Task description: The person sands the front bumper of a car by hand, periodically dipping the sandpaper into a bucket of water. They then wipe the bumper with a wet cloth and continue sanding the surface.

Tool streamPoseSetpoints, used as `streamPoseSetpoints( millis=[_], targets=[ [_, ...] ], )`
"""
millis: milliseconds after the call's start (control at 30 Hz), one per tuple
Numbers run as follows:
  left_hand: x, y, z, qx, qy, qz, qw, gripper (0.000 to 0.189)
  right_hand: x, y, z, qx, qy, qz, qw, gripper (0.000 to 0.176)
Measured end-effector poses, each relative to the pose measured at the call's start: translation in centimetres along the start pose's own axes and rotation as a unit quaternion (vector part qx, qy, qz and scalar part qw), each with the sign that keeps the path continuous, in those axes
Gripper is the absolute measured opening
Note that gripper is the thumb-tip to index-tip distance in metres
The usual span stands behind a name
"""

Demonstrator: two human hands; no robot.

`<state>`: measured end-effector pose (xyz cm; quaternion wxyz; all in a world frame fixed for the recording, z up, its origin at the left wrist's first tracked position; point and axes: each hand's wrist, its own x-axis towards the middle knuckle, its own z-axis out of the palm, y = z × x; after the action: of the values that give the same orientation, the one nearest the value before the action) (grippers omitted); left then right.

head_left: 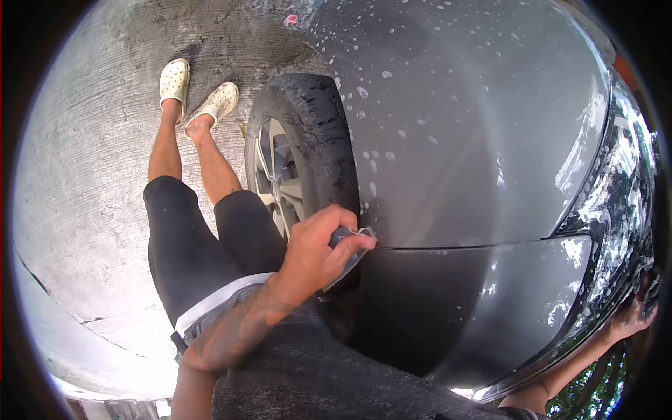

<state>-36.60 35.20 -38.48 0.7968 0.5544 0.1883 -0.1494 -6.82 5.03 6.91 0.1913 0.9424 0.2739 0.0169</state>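
At the wheel-arch edge of a wet dark grey car [434, 189], my left hand [318, 248] is closed in a pinch. Between its thumb and fingers shows a small grey-blue piece [341, 236] with a pale, crumpled edge; I cannot tell what it is. Just beyond the wrist is the front wheel [276, 168], with a black tyre and pale spokes. My right hand [632, 318] reaches out at the far right, its fingers stretched along the car's glossy dark edge. Part of those fingers is lost in the shadowed rim of the view.
Drops and pale foam spots dot the upper body panel. A dark seam [455, 248] runs between two panels. My feet, in cream clogs [175, 80], stand on grooved concrete [105, 161] beside the wheel. A small pink-red object [291, 21] lies on the ground near the car.
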Motion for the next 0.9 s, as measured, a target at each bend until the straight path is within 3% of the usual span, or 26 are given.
streamPoseSetpoints(
  millis=[133,200,300,333,400,467,533,567,633,667,767,833,900],
  targets=[
    [2.7,-0.9,-0.1,0.016,0.008,0.001,1.000,0.029,0.0,0.0,-0.2,0.000,-0.027,-0.052,0.998,0.032],
    [0.3,-1.3,-0.2,0.011,-0.014,0.018,1.000,0.029,0.0,-0.4,0.7,-0.001,0.035,0.018,0.999,0.038],
    [0.5,-1.4,-0.2,0.004,-0.037,0.044,0.998,0.030,-0.2,0.0,0.2,-0.053,0.011,0.034,0.998,0.042],
    [1.7,-1.4,-0.3,0.001,-0.032,0.028,0.999,0.030,-0.6,4.1,-2.2,-0.092,-0.071,-0.104,0.988,0.052],
    [1.5,-1.3,-0.1,-0.012,-0.016,-0.028,0.999,0.031,-0.6,2.7,-1.3,-0.081,-0.061,-0.086,0.991,0.057],
    [-0.1,-2.0,0.3,-0.029,-0.011,-0.022,0.999,0.031,-0.3,2.1,-0.6,-0.072,-0.038,-0.075,0.994,0.063],
    [0.4,-1.7,0.1,-0.023,-0.024,-0.037,0.999,0.033,-0.4,1.9,-0.2,0.058,-0.002,0.008,0.998,0.034],
    [0.2,-1.8,0.1,-0.022,-0.023,-0.041,0.999,0.033,-0.4,2.1,-0.2,0.061,-0.005,0.008,0.998,0.034],
    [0.1,-1.7,0.3,-0.071,-0.015,-0.143,0.987,0.035,-0.2,3.0,-1.0,-0.046,-0.046,-0.064,0.996,0.068],
    [-0.8,-1.4,0.6,-0.084,-0.004,-0.092,0.992,0.037,-0.1,3.8,-1.7,-0.087,-0.073,-0.094,0.989,0.070],
    [-0.3,-1.4,0.2,-0.065,-0.031,-0.075,0.995,0.037,-0.2,5.7,-2.2,-0.128,-0.082,-0.073,0.986,0.071],
    [0.0,-1.7,0.3,-0.070,-0.028,-0.119,0.990,0.035,-0.4,4.5,-1.4,-0.099,-0.069,-0.076,0.990,0.067],
    [-1.0,-1.8,0.6,-0.002,0.004,-0.033,0.999,0.033,-0.3,3.6,-1.1,-0.075,-0.056,-0.071,0.993,0.063]
  ],
)
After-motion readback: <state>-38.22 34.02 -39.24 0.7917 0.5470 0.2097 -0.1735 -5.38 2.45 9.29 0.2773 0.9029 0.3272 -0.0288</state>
